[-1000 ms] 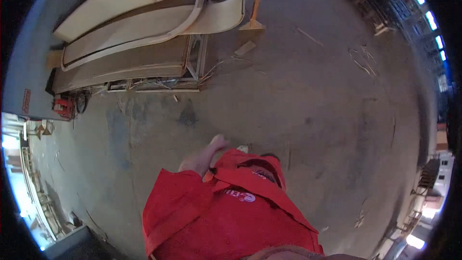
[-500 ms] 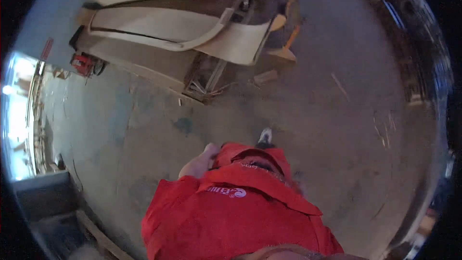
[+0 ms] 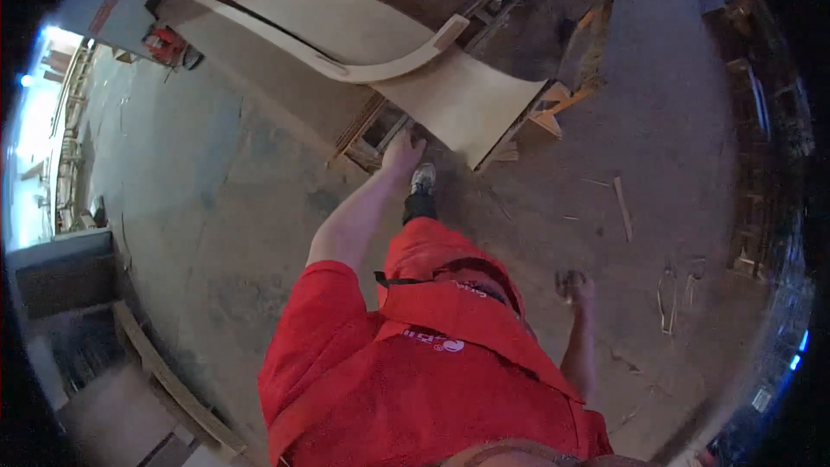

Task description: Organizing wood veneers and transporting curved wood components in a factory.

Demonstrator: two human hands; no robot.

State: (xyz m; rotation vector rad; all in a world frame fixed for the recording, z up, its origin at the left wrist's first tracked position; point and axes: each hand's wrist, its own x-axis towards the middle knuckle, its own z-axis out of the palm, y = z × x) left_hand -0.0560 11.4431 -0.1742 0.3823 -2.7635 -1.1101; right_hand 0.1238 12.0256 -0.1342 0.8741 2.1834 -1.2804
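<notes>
My left hand [image 3: 404, 155] reaches forward on a bare forearm, beside the near end of a low wooden workbench [image 3: 285, 102]. Its fingers seem loosely apart and hold nothing I can see. Past the fingertips lies a large pale curved panel [image 3: 458, 99]. A long curved pale strip [image 3: 363, 72] rests along this panel. Low at my right side hangs my right hand [image 3: 572, 287], dark and smeared, so its fingers cannot be made out. My red apron [image 3: 450, 311] and one shoe [image 3: 423, 178] show between the arms.
A red machine [image 3: 166, 46] stands by the bench's far left corner. Orange-brown wooden supports [image 3: 571, 99] stick out right of the panel. Thin offcuts [image 3: 623, 207] lie on the floor at right. A dark bin-like box [image 3: 65, 285] and a board [image 3: 173, 380] are at left.
The bench and curved panel have come closer. My left hand has swung forward to the bench end, and my right hand has come into view at my side.
</notes>
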